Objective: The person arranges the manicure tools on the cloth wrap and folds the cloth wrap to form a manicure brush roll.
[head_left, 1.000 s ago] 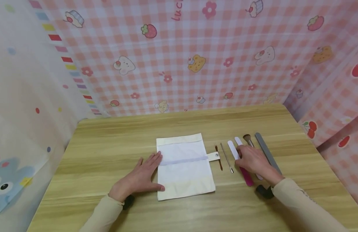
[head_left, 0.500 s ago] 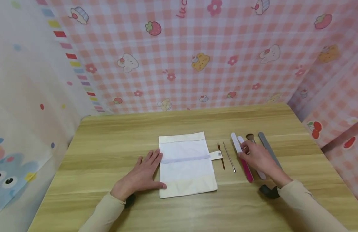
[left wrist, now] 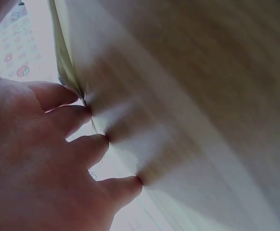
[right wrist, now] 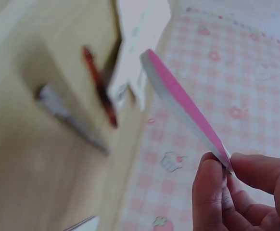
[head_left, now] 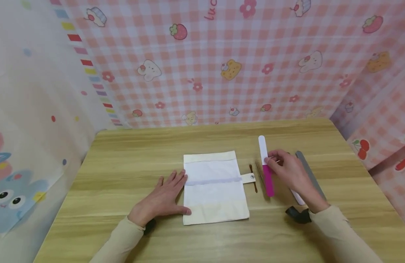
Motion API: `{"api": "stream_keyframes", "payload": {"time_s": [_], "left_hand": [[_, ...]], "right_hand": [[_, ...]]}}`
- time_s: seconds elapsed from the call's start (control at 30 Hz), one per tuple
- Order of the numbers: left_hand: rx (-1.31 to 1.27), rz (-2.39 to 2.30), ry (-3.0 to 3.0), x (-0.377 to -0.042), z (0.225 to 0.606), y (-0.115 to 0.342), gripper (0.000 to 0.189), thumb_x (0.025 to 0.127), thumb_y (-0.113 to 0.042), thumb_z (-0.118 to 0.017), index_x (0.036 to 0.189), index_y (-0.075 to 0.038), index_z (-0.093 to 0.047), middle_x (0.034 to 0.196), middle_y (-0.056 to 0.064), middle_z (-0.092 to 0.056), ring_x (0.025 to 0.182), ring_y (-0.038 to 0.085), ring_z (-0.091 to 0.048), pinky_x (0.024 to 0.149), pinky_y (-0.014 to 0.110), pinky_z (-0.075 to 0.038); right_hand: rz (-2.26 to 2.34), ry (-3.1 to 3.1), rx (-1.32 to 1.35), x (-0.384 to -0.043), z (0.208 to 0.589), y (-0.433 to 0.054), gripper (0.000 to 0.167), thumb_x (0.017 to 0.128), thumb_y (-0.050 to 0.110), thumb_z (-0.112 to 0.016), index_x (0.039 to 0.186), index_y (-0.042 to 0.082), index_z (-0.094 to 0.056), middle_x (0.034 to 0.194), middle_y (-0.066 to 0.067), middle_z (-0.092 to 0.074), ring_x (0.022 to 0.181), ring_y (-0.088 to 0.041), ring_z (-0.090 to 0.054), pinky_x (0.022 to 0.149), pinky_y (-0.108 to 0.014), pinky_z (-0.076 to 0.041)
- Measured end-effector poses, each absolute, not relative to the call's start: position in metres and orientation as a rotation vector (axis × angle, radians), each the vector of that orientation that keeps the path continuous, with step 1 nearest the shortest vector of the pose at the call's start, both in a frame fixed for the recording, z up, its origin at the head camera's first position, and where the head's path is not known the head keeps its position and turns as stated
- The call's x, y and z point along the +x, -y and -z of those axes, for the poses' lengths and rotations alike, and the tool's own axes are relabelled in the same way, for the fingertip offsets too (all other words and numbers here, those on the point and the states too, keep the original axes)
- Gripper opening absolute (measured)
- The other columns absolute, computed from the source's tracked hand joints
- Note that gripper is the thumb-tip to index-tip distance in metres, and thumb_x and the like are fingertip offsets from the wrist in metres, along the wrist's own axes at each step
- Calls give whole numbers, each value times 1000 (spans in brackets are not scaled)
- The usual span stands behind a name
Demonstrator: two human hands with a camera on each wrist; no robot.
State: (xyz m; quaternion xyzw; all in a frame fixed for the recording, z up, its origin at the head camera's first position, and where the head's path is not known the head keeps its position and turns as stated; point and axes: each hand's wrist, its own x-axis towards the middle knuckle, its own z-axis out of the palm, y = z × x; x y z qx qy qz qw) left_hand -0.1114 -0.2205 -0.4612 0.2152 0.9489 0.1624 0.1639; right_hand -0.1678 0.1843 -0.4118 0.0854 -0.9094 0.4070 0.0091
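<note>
My right hand (head_left: 289, 170) pinches a white and magenta nail file (head_left: 268, 180) between thumb and fingers. In the right wrist view the nail file (right wrist: 183, 103) slants up from the fingertips, raised over the table. Spread flat, my left hand (head_left: 163, 202) rests along the left edge of an opened white fabric pouch (head_left: 212, 197); the left wrist view has its fingertips (left wrist: 130, 185) at the cloth's border. A metal cuticle pusher (head_left: 259, 174) lies partly behind the held file. Beside it, a thin brown tool (head_left: 255, 188) lies across the pouch's snap strap (head_left: 247, 178).
Right of my right hand lies a grey nail file (head_left: 309, 171). The end of another pale file (head_left: 297, 197) shows under the right wrist, and a brush there is mostly hidden by the hand. A checked pink cloth (head_left: 202, 73) hangs behind the wooden table (head_left: 222, 241).
My right hand has picked up the white and magenta nail file, shifted it left and turned it more upright, over the cuticle pusher. My left hand stays on the pouch; the view drifts slightly.
</note>
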Motion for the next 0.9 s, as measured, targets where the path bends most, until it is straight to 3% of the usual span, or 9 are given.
{"api": "stream_keyframes", "payload": {"time_s": [0.17, 0.53, 0.9], "left_hand": [[628, -442, -2698, -111, 462, 221, 114, 82, -67, -76, 164, -5, -26, 172, 11, -16, 157, 41, -10, 119, 72, -10], [652, -473, -2680, -113, 460, 226, 113, 83, -63, -78, 163, -3, -27, 172, 13, -16, 157, 42, -11, 118, 73, -11], [628, -462, -2685, -113, 462, 223, 115, 81, -63, -80, 163, -4, -27, 172, 13, -16, 157, 42, -9, 118, 73, -9]], "right_hand": [[-1504, 2739, 297, -167, 407, -173, 29, 103, 15, -65, 121, -8, -63, 97, -17, -70, 80, -16, -73, 74, -37, -63], [-1664, 2687, 377, -172, 397, -140, 26, 105, 15, -63, 122, -5, -61, 104, -18, -66, 87, -24, -73, 76, -31, -62], [-1877, 2582, 395, -185, 393, -102, 22, 104, 11, -64, 120, -4, -62, 109, -19, -63, 94, -29, -74, 81, -37, -62]]}}
